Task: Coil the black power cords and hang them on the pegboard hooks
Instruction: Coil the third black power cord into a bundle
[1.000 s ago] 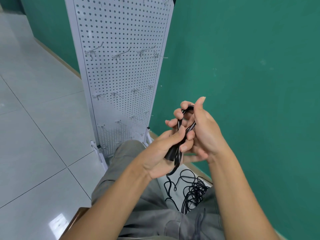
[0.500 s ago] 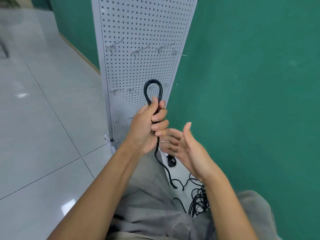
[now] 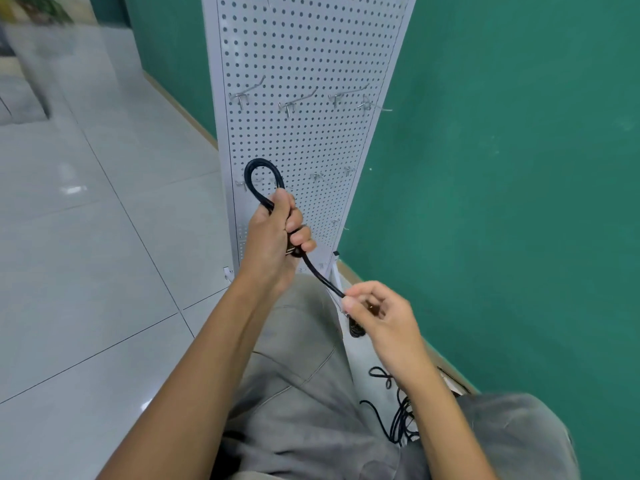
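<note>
Left hand (image 3: 277, 237) grip clamps one cord (image 3: 263, 181) loop; right hand (image 3: 375, 311) pinches its tail.

Inspection finds no legible text, label, brand, number or sign on any surface in view, including the pegboard (image 3: 311, 133), the black power cord (image 3: 263, 174) and the green wall (image 3: 502, 168).

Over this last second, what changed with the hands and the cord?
The left hand lifted the folded black power cord away from the right, raising its loop in front of the pegboard. The right hand let go, opened, then dropped and pinched the trailing cord lower down. Unchanged: the left grip, the bare hooks, the loose cord pile on the floor.
</note>
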`<state>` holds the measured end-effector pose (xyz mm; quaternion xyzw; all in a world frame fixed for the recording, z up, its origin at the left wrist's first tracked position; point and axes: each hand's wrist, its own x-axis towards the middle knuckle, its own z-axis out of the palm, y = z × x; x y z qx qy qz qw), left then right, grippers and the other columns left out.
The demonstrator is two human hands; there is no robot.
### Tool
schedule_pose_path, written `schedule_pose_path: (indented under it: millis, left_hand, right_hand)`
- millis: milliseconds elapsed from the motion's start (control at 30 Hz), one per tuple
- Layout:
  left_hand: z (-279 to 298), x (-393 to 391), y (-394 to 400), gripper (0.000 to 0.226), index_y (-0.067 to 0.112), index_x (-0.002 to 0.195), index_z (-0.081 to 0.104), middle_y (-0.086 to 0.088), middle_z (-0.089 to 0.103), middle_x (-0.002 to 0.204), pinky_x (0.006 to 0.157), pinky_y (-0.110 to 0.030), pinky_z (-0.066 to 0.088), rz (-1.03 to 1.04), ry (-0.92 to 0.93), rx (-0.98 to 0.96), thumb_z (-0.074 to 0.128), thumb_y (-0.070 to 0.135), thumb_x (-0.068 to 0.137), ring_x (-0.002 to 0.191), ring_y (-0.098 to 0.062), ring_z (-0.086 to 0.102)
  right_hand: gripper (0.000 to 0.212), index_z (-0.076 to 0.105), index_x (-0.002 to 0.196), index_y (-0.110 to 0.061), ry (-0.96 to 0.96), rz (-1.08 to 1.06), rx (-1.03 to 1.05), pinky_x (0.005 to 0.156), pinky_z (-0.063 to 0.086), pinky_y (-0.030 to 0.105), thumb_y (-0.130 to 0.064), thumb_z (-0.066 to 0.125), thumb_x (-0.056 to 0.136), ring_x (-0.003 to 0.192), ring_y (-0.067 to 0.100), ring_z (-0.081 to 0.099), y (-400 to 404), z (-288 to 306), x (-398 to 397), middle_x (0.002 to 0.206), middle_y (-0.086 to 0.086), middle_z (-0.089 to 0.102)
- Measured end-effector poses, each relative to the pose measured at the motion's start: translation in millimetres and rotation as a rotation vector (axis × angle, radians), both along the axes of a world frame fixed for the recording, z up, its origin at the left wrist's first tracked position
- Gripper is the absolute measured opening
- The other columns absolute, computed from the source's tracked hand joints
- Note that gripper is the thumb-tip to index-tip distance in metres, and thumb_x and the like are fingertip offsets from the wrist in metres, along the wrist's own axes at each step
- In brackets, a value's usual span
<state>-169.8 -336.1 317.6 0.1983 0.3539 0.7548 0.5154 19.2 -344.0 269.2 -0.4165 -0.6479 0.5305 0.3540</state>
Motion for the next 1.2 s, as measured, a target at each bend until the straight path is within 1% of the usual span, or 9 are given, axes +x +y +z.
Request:
schedule_pose_path:
  millis: [200, 267, 367, 567, 700, 833, 967, 1067, 1200]
  left_hand:
    - [-12, 24, 2, 0.033, 0.018, 0.084, 0.043, 0.007, 0.032, 0.056, 0.042, -0.023, 0.033, 0.001, 0.289, -0.146, 0.041, 0.036, 0.111, 0.044, -0.01, 0.03]
    - [-16, 37, 0, 0.035, 0.015, 0.089, 0.046, 0.009, 0.034, 0.056, 0.044, -0.023, 0.033, -0.073, 0.44, -0.153, 0.037, 0.041, 0.111, 0.045, -0.009, 0.032]
    - [-20, 60, -7, 0.046, 0.011, 0.095, 0.051, 0.007, 0.036, 0.057, 0.045, -0.022, 0.033, -0.205, 0.61, -0.111, 0.029, 0.049, 0.108, 0.046, -0.009, 0.034]
    - [-18, 80, -17, 0.071, 0.017, 0.097, 0.052, 0.007, 0.037, 0.058, 0.045, -0.02, 0.035, -0.589, 0.394, -0.042, 0.031, 0.084, 0.084, 0.047, -0.009, 0.037]
    - [-23, 72, -16, 0.048, 0.011, 0.107, 0.048, 0.01, 0.037, 0.062, 0.047, -0.02, 0.036, -0.685, 0.483, 0.034, 0.068, 0.051, 0.089, 0.05, -0.009, 0.037]
    - [-21, 68, -16, 0.043, 0.01, 0.113, 0.053, 0.005, 0.032, 0.065, 0.046, -0.021, 0.031, -0.728, 0.289, 0.047, 0.064, 0.045, 0.09, 0.049, -0.01, 0.033]
    - [-18, 63, -14, 0.039, 0.007, 0.104, 0.049, 0.005, 0.034, 0.066, 0.045, -0.018, 0.034, -0.706, 0.07, 0.11, 0.053, 0.046, 0.097, 0.049, -0.006, 0.033]
    - [-15, 59, -12, 0.036, 0.009, 0.099, 0.051, 0.004, 0.033, 0.066, 0.045, -0.019, 0.035, -0.657, 0.017, 0.102, 0.044, 0.044, 0.102, 0.048, -0.006, 0.033]
    - [-17, 64, -11, 0.04, 0.006, 0.104, 0.051, 0.001, 0.038, 0.067, 0.046, -0.022, 0.033, -0.588, 0.127, 0.05, 0.045, 0.045, 0.101, 0.049, -0.01, 0.033]
  right_hand:
    - [0.022, 0.072, 0.106, -0.016, 0.085, -0.015, 0.065, 0.1, 0.051, 0.033, 0.0, 0.059, 0.1, 0.099, 0.018, 0.069, 2, 34, 12, 0.097, -0.001, 0.075]
    - [0.021, 0.073, 0.102, -0.017, 0.047, -0.054, 0.126, 0.095, 0.054, 0.035, 0.001, 0.062, 0.097, 0.095, 0.018, 0.071, -1, 43, 12, 0.094, -0.001, 0.076]
    - [0.022, 0.072, 0.092, -0.021, 0.001, -0.201, 0.227, 0.077, 0.054, 0.021, -0.003, 0.08, 0.083, 0.079, 0.009, 0.071, -4, 55, 11, 0.087, -0.007, 0.075]
    - [0.045, 0.057, 0.09, -0.032, -0.161, -0.466, 0.325, 0.055, 0.04, 0.02, -0.023, 0.093, 0.065, 0.052, 0.01, 0.051, 1, 54, 21, 0.099, -0.01, 0.062]
    - [0.045, 0.05, 0.093, -0.031, -0.087, -0.446, 0.265, 0.048, 0.034, 0.017, -0.008, 0.085, 0.074, 0.05, 0.009, 0.043, 4, 47, 24, 0.101, -0.006, 0.06]
    - [0.037, 0.054, 0.112, -0.023, 0.131, -0.213, 0.155, 0.059, 0.049, 0.024, -0.01, 0.078, 0.088, 0.068, 0.011, 0.055, 9, 43, 26, 0.097, -0.017, 0.063]
    - [0.024, 0.059, 0.117, -0.013, 0.138, -0.113, 0.114, 0.084, 0.056, 0.027, -0.024, 0.065, 0.096, 0.092, 0.013, 0.066, 14, 34, 39, 0.106, -0.001, 0.07]
    - [0.011, 0.063, 0.104, -0.005, 0.091, -0.142, 0.084, 0.073, 0.05, 0.018, -0.015, 0.059, 0.102, 0.075, 0.014, 0.062, 13, 25, 43, 0.087, 0.005, 0.071]
    - [0.013, 0.064, 0.092, -0.004, 0.205, -0.252, 0.024, 0.071, 0.049, 0.027, -0.013, 0.06, 0.1, 0.065, 0.018, 0.055, 13, 20, 43, 0.077, 0.007, 0.07]
